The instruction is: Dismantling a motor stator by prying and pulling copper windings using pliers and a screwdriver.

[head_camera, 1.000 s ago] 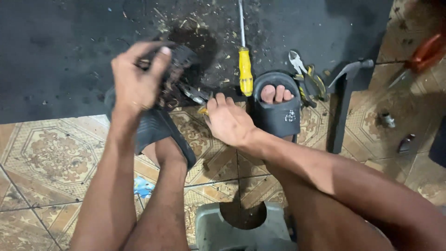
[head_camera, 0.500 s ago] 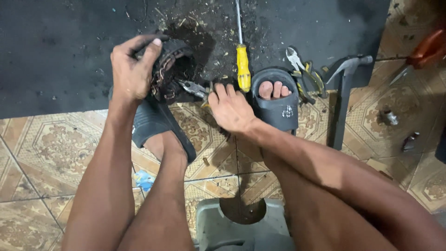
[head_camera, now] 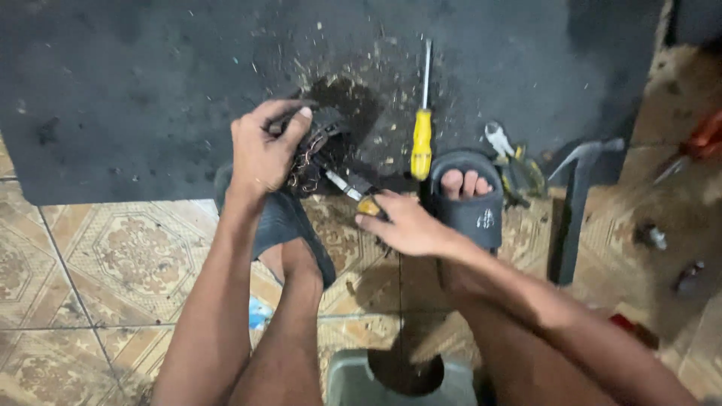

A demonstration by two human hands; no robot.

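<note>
My left hand (head_camera: 263, 154) is clamped around a dark round winding (head_camera: 320, 146) with copper wire showing at its lower edge; the fingers curl over the top rim and the thumb sits behind, so the part is held up off the black mat (head_camera: 135, 98), tilted toward me. My right hand (head_camera: 406, 225) is closed on the yellow-tipped handles of a pair of pliers (head_camera: 350, 186), whose metal nose points toward ten o'clock and reaches into the copper strands right under my left fingers.

Out from the hands, at twelve o'clock of my right hand, a yellow-handled screwdriver (head_camera: 422, 131) lies on the mat with its shaft pointing away. At two o'clock my right foot sits in a dark slide sandal (head_camera: 470, 207); my left sandal (head_camera: 282, 222) is below the winding. Further right, around three o'clock, loose cutters (head_camera: 515, 169) and a hammer (head_camera: 575, 195) lie by the mat's edge, and something with red handles (head_camera: 699, 143) rests at the far right. Wire scraps litter the mat.

The risks I judge from here: the plier nose is very near my left fingertips, so a slip off a tight strand could jab or pinch them. A strand snapping under pull could throw my right hand back toward my bare toes. Sharp offcuts lie close to both feet.
</note>
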